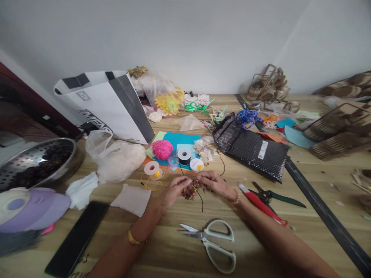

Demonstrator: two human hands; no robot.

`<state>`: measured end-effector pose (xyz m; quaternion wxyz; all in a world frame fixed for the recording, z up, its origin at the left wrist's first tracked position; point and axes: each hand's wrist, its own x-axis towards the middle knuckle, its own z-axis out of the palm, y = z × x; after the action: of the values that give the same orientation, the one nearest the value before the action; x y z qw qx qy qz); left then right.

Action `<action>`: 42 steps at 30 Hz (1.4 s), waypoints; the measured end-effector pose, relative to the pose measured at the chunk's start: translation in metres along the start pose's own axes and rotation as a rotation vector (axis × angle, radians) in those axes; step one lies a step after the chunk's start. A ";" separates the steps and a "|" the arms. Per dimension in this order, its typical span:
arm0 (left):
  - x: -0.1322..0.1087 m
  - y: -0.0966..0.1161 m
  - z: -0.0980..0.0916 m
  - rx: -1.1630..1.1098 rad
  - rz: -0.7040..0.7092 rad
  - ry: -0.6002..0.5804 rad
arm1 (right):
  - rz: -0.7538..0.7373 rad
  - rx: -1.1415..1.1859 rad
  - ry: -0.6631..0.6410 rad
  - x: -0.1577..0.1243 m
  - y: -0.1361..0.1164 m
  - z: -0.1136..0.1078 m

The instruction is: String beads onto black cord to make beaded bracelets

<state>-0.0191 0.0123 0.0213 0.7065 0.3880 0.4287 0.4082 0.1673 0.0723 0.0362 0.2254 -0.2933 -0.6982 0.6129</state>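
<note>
My left hand [176, 189] and my right hand [213, 182] meet over the middle of the table, fingers closed on a string of small multicoloured beads [189, 193]. The beads hang in a loop below my left fingertips. A black cord [202, 200] runs from the beads, one end trailing on the wood and another part curving up behind my right hand. Just beyond lie a spool of black cord [184, 156], a round white spool [197, 165] and a spool of yellow cord [152, 170]. White-handled scissors [207, 234] lie partly open nearer to me.
To the right are red-handled pliers or cutters [262, 204], green-handled pruners [282, 198] and a black bubble mailer [255, 150]. Pink yarn [162, 149] sits behind the spools. A phone [78, 239], a metal colander [40, 166] and a white paper bag [107, 108] stand left.
</note>
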 end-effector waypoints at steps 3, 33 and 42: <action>0.000 -0.001 -0.001 -0.030 -0.025 0.013 | -0.015 -0.099 -0.011 -0.002 0.002 -0.001; -0.004 0.003 -0.003 0.242 0.075 -0.107 | -0.037 -0.382 -0.043 -0.010 -0.022 0.012; -0.004 0.002 -0.005 0.267 -0.014 -0.128 | -0.064 -0.390 -0.039 -0.011 -0.009 0.013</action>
<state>-0.0254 0.0102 0.0230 0.6774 0.5006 0.4358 0.3171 0.1654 0.0542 0.0432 0.1702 -0.2968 -0.8170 0.4642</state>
